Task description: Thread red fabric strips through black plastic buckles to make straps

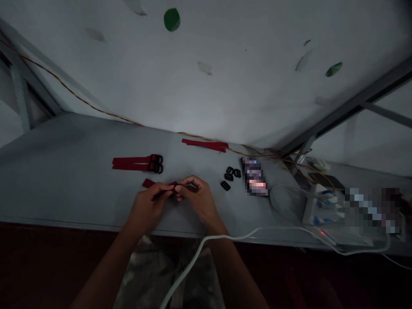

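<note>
My left hand is closed in a pinch on a short red strap, one end of which sticks out to the left past the knuckles. My right hand meets it at the strap's other end, thumb and fingers pressed together. Something small and dark lies between its fingers, too dim to name. Just beyond the hands, two red straps lie side by side with black buckles and rings at their right ends. Several loose black buckles rest on the table to the right.
More red straps lie by the wall on the grey table. A phone is right of the buckles. Farther right stands a white power strip. A white cable crosses over my right forearm; thin twisted wires run along the wall.
</note>
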Demonstrator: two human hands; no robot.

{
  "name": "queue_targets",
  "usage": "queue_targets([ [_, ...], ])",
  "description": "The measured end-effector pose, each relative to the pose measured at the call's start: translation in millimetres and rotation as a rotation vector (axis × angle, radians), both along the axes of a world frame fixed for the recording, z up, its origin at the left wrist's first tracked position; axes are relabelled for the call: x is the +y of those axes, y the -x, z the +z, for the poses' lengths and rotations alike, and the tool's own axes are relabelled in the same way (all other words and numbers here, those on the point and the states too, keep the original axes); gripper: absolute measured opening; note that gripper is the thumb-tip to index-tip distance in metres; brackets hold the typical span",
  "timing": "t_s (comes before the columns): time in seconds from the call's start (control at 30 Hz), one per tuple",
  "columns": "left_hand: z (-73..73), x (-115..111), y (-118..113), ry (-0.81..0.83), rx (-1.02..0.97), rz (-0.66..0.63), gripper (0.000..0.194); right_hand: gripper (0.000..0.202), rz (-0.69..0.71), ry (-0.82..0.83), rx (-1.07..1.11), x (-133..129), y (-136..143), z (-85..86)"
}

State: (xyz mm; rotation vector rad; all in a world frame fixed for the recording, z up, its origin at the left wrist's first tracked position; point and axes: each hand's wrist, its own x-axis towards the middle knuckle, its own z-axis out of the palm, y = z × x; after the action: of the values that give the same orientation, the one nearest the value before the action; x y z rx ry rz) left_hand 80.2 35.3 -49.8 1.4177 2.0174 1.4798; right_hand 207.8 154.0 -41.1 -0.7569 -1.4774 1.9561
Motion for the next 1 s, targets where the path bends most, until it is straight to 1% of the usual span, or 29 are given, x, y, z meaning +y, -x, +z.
queue_targets([
  [0.07,1.2,-0.5,-0.2,0.009,-0.015,0.003,0.018,0.037,0.031,-0.045,-0.024,1.0,-1.3,0.5],
  [0.17,2.3,-0.6,-0.2,0.029,-0.007,0.004,0.02,0.033,0.123,-0.111,-0.05,5.2,-4.1,0.4],
  [0.27,3.1,0.4,0.3,0.008,0.019,-0.022,0.02,0.029,0.202,-0.105,-0.056,11.4,-6.9,0.8],
  [0.4,6.0,2.2,0.0,-0.027,0.072,-0.07,0.018,0.032,0.311,-0.112,-0.142,17.3,-7.8,3.3],
  [0.47,7.4,2.9,-1.0,-0.03,0.102,-0.089,0.017,0.036,0.282,-0.074,-0.146,17.7,-6.8,4.0],
  [0.57,7.6,3.5,-2.7,-0.046,0.142,-0.144,0.013,0.039,0.17,-0.01,-0.085,15.5,-5.5,3.0],
  [0.63,6.4,3.9,-3.2,-0.055,0.141,-0.156,0.01,0.039,0.127,-0.007,-0.053,13.0,-5.5,1.7],
  [0.77,2.3,4.5,-2.1,-0.037,0.061,-0.102,0.01,0.035,0.141,-0.013,-0.003,7.4,-7.1,0.4],
  [0.87,-0.4,4.8,-1.0,-0.054,-0.149,-0.049,0.019,0.033,0.179,-0.024,0.064,4.4,-7.6,1.2],
  [0.93,-0.8,4.7,-0.8,-0.075,-0.242,-0.055,0.029,0.032,0.183,-0.053,0.088,3.6,-7.5,2.2],
  [1.0,0.1,4.1,-1.2,-0.021,-0.198,-0.089,0.032,0.032,0.184,-0.075,0.095,3.3,-7.1,3.5],
])
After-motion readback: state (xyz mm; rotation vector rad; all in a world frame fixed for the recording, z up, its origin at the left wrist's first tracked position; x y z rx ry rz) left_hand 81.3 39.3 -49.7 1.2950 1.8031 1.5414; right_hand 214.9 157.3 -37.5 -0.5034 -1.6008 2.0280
